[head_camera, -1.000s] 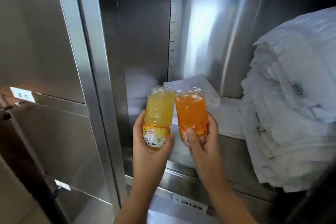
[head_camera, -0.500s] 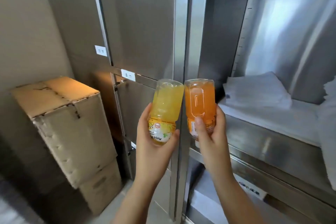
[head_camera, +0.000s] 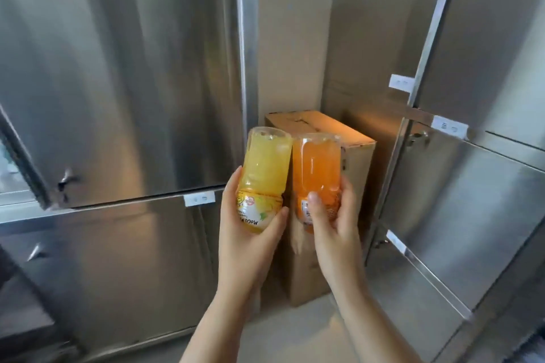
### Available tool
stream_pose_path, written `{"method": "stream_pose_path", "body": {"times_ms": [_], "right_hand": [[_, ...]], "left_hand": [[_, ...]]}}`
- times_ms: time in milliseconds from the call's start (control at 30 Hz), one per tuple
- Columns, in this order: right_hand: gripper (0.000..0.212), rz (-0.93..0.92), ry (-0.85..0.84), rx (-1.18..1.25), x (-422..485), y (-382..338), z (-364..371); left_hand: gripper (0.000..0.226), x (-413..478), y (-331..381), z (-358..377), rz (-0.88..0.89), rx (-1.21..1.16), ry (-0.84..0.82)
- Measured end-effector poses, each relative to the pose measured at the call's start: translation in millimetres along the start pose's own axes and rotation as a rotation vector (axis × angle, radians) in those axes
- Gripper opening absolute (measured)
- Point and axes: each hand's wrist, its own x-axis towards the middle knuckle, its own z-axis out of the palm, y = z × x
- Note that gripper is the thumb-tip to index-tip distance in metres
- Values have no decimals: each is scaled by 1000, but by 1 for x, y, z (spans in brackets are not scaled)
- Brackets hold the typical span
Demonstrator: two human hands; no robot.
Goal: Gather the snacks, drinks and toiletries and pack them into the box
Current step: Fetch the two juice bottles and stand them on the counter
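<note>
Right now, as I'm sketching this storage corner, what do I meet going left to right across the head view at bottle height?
Tall stainless steel cabinet door → yellow plastic juice bottle in the left hand → orange plastic juice bottle in the right hand → stainless steel locker door with white label tags.

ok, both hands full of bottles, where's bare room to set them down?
Two patches: the closed top of the cardboard box, between wall and right cabinet, and the floor in front of it, between the left cabinet and the right one. Crowded: the box fills the corner, gaps beside it slim. The left hand grips the yellow bottle, right hand the orange bottle.
</note>
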Motion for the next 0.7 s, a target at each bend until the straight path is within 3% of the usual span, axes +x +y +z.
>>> {"method": "stream_pose_path", "body": {"times_ms": [200,333,700], "right_hand": [[58,76,-201,146,-60,-29,181],[45,110,-369,288,-102,-59,280],[54,100,-716,483,-170,-114,460]], "left_hand": [[74,10,13,-191,24,159,186],[73,6,32,-295,27,233,317],[70,-8,67,-471,72,325,633]]}}
